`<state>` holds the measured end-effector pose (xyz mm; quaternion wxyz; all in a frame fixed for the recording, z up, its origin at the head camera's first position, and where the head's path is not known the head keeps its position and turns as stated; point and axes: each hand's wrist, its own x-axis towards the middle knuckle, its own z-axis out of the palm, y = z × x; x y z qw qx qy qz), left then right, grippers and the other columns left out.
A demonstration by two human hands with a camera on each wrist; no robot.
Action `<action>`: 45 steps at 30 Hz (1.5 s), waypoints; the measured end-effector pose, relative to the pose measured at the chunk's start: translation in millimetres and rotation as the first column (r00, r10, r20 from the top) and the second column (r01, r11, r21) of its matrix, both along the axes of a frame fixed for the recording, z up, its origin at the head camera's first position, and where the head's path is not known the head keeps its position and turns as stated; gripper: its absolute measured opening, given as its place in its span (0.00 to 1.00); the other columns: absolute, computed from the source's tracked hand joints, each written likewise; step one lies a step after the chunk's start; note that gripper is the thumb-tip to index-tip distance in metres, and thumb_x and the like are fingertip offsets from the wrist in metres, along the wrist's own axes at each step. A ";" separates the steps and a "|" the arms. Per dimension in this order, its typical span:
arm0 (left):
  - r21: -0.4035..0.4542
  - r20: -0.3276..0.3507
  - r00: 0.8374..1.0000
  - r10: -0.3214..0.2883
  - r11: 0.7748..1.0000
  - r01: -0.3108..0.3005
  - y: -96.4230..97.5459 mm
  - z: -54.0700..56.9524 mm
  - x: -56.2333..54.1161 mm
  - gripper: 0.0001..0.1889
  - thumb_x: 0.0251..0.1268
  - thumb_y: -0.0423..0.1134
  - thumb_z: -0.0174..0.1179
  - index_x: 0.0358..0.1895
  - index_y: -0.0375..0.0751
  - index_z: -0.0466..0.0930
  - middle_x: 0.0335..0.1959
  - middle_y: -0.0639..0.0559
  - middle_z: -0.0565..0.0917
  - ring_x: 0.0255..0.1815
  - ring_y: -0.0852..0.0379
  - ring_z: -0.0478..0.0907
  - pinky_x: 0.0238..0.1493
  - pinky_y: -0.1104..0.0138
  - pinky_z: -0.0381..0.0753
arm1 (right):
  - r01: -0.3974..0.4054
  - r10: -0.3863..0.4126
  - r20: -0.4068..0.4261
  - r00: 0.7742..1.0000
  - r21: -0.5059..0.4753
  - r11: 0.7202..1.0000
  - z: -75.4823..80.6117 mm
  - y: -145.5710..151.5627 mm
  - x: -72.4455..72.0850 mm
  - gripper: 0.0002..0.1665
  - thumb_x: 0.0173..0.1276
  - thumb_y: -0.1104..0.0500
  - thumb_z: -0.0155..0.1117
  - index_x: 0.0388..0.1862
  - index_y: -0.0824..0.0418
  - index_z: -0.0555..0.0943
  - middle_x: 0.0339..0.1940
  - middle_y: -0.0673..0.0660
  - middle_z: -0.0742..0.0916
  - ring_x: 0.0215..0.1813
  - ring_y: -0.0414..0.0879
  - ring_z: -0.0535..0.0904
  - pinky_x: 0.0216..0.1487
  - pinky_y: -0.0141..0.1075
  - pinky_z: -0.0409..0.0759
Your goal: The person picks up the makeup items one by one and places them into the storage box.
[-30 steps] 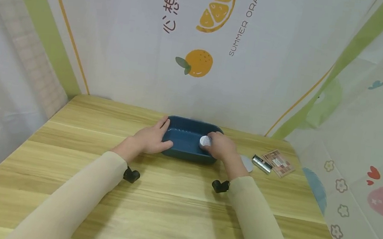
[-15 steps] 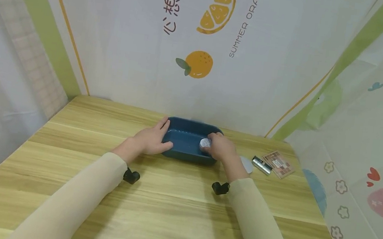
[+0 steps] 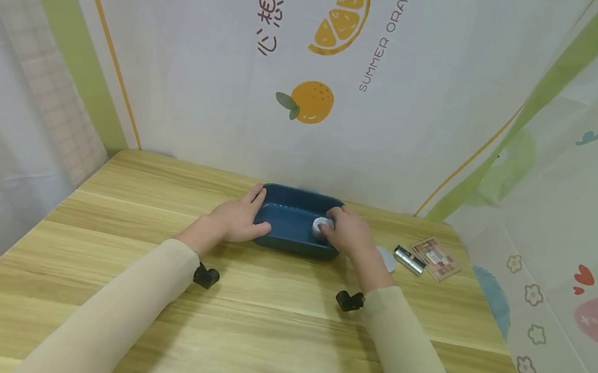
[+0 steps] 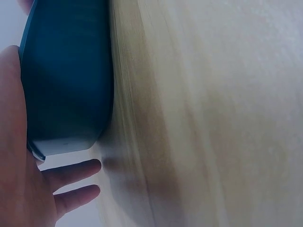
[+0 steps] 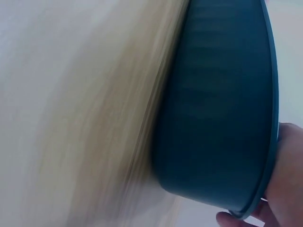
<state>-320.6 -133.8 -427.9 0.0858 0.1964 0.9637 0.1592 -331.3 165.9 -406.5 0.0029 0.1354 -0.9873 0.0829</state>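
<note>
White round container [image 3: 319, 223], centre of frame, slightly lower in the blue tray's [image 3: 291, 246] right end than a second ago. Right hand [image 3: 351, 231] fingers pinch it, wrist shifted rightward. Left hand [image 3: 233, 219] unchanged at tray's left end, fingers spread.

Basin pinned at both ends, room above its middle and in front of it.
The blue basin [image 3: 294, 246] can be entered from above through its left and middle part; the left hand [image 3: 239, 219] blocks the left end, while the right hand [image 3: 352, 230] and the white round thing [image 3: 319, 224] fill the right. The cloth [image 3: 203, 100] stands close behind. From the front, bare table [image 3: 269, 338] runs between the forearms, narrowed by two black wrist pieces [image 3: 206, 276]. The white disc [image 3: 387, 261], silver-black cylinder [image 3: 409, 260] and palette [image 3: 437, 258] obstruct the right side.
</note>
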 end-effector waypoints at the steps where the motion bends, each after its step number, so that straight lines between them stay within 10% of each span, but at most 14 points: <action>1: 0.003 0.004 1.000 0.001 1.000 -0.001 0.2 0.1 -0.2 0.53 0.77 0.63 0.45 0.92 0.36 0.34 0.94 0.41 0.33 0.27 0.50 0.84 0.24 0.61 0.66 | -0.001 0.001 -0.011 1.000 -0.012 1.000 -0.4 1.5 0.6 0.32 0.82 0.42 0.64 0.74 0.61 0.81 0.73 0.64 0.84 0.73 0.63 0.81 0.74 0.58 0.79; 9: 0.005 0.013 1.000 0.000 1.000 0.000 0.0 3.0 0.7 0.52 0.78 0.62 0.45 0.92 0.36 0.33 0.94 0.40 0.33 0.27 0.51 0.83 0.23 0.61 0.65 | -0.042 0.030 -0.135 0.990 -0.087 0.995 1.0 15.7 2.2 0.30 0.81 0.44 0.65 0.70 0.62 0.83 0.68 0.66 0.85 0.68 0.65 0.83 0.71 0.58 0.80; 26: 0.015 0.027 1.000 0.002 1.000 -0.002 1.2 1.0 0.8 0.52 0.78 0.63 0.45 0.92 0.37 0.33 0.94 0.41 0.32 0.21 0.50 0.79 0.22 0.61 0.64 | 0.044 -0.042 0.013 0.999 -0.303 0.952 17.6 66.5 18.7 0.38 0.85 0.41 0.61 0.80 0.64 0.74 0.77 0.66 0.77 0.71 0.65 0.80 0.68 0.62 0.81; 45: 0.031 0.016 1.000 -0.005 1.000 0.004 -0.8 1.4 2.4 0.52 0.79 0.62 0.44 0.91 0.35 0.34 0.94 0.40 0.32 0.19 0.49 0.77 0.22 0.61 0.63 | 0.094 -0.077 0.106 0.991 -0.166 0.982 1.6 127.1 37.8 0.45 0.81 0.36 0.61 0.83 0.65 0.70 0.83 0.73 0.71 0.71 0.71 0.80 0.69 0.68 0.77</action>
